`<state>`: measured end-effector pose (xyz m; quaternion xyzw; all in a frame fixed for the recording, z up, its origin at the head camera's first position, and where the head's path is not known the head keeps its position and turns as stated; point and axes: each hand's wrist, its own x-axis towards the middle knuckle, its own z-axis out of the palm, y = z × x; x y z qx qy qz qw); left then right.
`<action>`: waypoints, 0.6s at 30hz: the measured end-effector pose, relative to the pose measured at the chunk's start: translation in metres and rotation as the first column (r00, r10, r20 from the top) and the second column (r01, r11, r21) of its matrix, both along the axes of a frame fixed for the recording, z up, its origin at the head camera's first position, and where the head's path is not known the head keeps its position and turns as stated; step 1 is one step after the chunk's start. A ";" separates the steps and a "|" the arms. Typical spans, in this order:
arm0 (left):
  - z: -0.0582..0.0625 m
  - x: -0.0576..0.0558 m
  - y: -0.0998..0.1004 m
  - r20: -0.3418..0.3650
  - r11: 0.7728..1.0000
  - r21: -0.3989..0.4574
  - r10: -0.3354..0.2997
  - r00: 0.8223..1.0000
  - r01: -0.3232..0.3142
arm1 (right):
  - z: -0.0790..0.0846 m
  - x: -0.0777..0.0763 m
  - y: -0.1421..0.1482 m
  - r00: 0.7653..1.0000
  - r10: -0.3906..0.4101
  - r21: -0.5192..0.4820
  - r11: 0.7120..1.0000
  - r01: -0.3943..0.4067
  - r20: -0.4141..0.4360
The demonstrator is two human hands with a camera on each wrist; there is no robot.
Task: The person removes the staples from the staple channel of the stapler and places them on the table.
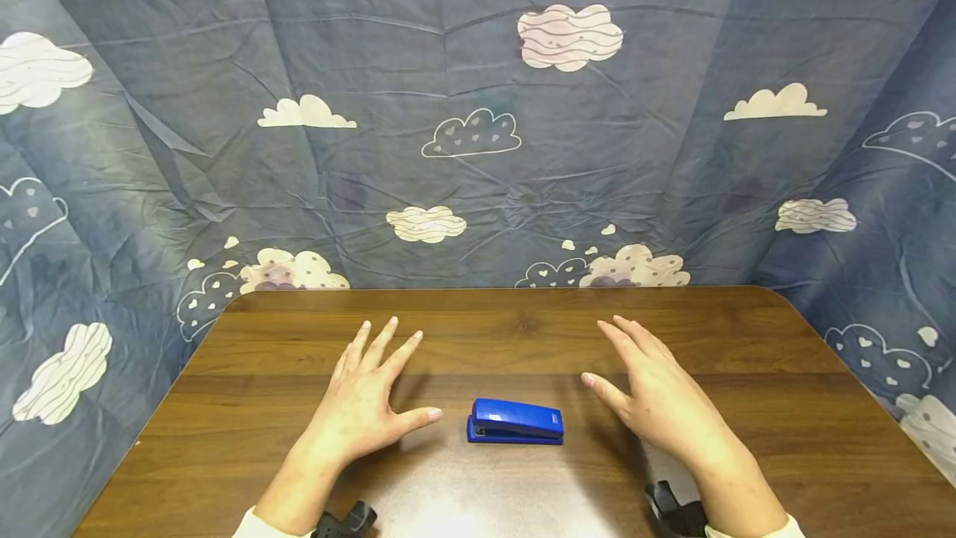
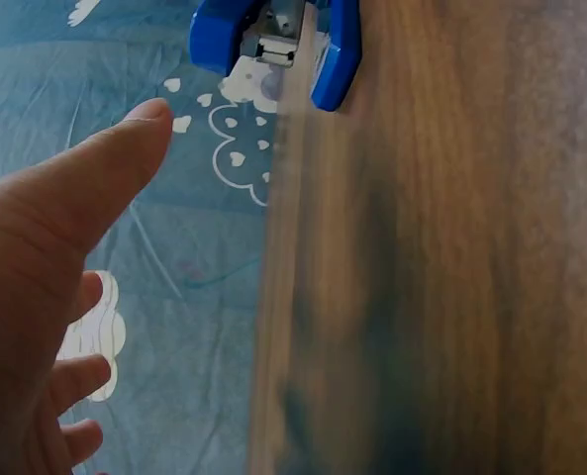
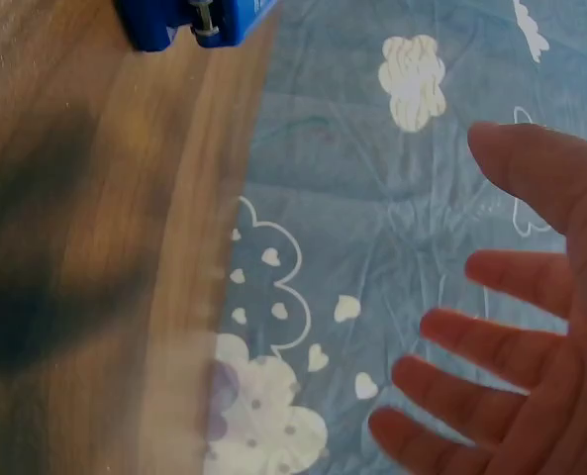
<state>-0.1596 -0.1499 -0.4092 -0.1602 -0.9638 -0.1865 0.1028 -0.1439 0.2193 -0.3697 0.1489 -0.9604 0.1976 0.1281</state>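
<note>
A blue stapler [image 1: 517, 419] lies on the wooden table between the two hands, its mouth end toward the left. To its left, the left hand [image 1: 363, 405] hovers with fingers spread and thumb pointing at the stapler, not touching it. The right hand [image 1: 660, 401] is held over the table on the other side, fingers extended and apart from the stapler. In the left wrist view the stapler's open front end [image 2: 338, 59] shows beyond the thumb [image 2: 125, 148]. From the right wrist, the stapler's hinge end [image 3: 209, 20] appears at the top edge, away from the fingers [image 3: 491, 341].
The brown wooden table [image 1: 523, 330] has rounded far corners. Behind it and at both sides hangs a blue-grey cloth [image 1: 373, 48] printed with clouds. Dark straps with black mounts [image 1: 347, 519] sit at the wrists, near the table's surface.
</note>
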 end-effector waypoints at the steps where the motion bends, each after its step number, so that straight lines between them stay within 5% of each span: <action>1: 0.000 0.000 0.001 -0.011 1.000 0.004 -0.007 1.000 0.007 | 0.000 0.000 -0.002 1.000 0.006 -0.003 1.000 -0.006 -0.016; 12: -0.005 0.001 0.013 0.010 0.993 0.048 -0.107 0.994 0.106 | -0.007 0.003 -0.024 0.961 0.145 -0.002 0.989 -0.150 -0.236; 18: -0.008 0.003 0.022 0.024 0.976 0.091 -0.199 0.980 0.196 | -0.011 0.004 -0.032 0.952 0.184 0.014 0.982 -0.186 -0.244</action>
